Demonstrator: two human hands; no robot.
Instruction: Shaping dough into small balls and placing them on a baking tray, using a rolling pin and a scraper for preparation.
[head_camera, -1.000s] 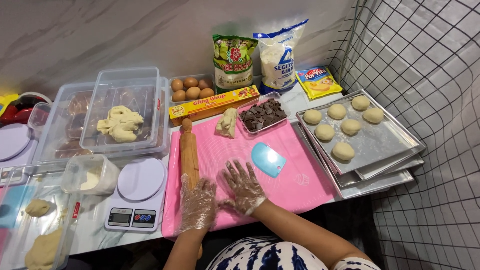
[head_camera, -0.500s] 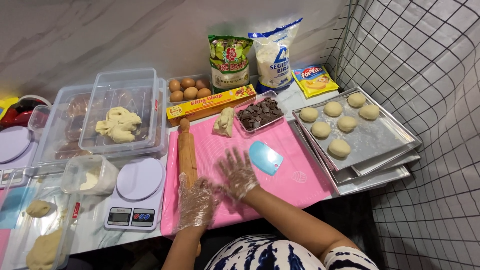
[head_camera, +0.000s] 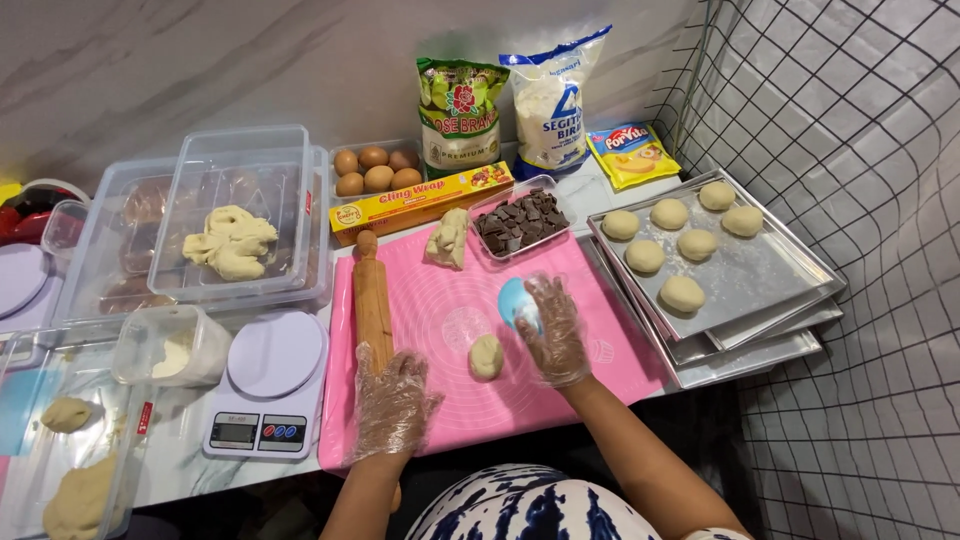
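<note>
Our left hand (head_camera: 393, 400), in a clear plastic glove, lies on the near end of the wooden rolling pin (head_camera: 372, 300), fingers loosely spread. Our right hand (head_camera: 553, 330), gloved too, hovers open over the pink mat (head_camera: 560, 390), holding nothing. Between both hands sits a small dough ball (head_camera: 486, 355). A blue scraper (head_camera: 512, 300) shows just beyond the right hand's fingers, and further right a tray (head_camera: 760, 270) carries round dough balls.

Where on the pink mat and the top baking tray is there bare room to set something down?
On the pink mat, bare room lies along the near edge right of the dough ball, and between rolling pin and dough lump. The tray is bare at its near right corner. The counter's back row is crowded.
</note>
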